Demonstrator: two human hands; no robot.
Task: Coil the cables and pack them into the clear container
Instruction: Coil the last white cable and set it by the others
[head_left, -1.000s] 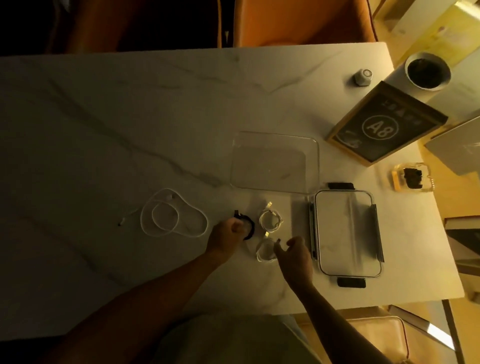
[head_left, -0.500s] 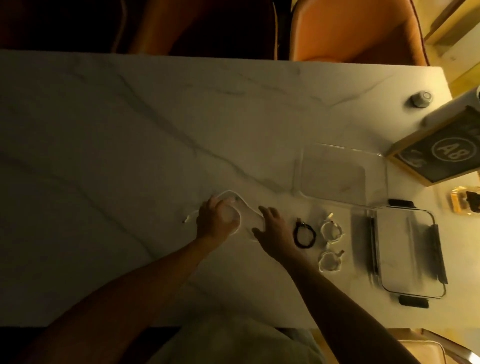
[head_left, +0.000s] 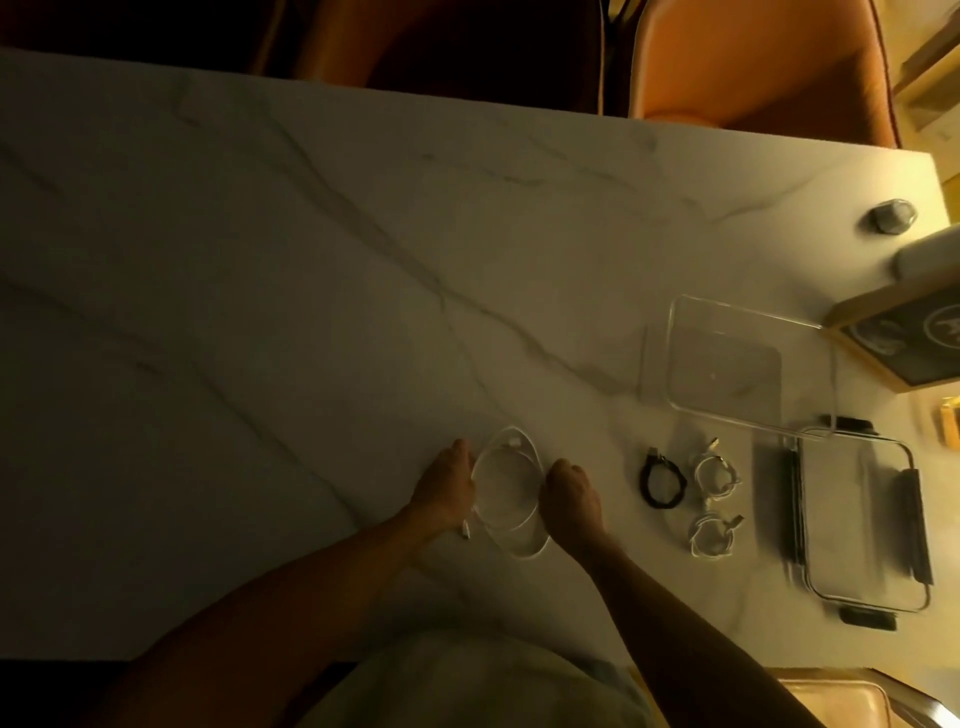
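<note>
A long white cable (head_left: 511, 540) lies in loose loops on the marble table. My left hand (head_left: 445, 486) holds its left side and my right hand (head_left: 570, 493) grips its right side with curled fingers. To the right lie a coiled black cable (head_left: 661, 477) and two coiled white cables (head_left: 717, 473) (head_left: 710, 535). The clear container (head_left: 675, 358) stands open at the right, nothing inside it. Its lid (head_left: 914, 525) with dark clips rests in front of the container.
A framed dark sign (head_left: 904, 338) and a small grey knob-like object (head_left: 892, 217) sit at the table's right end. Orange chairs (head_left: 753, 62) stand beyond the far edge. The table's right edge is close to the lid.
The view swung left. My left hand left the black coil and both hands went to the long white cable, which is now gathered into tighter loops between them.
</note>
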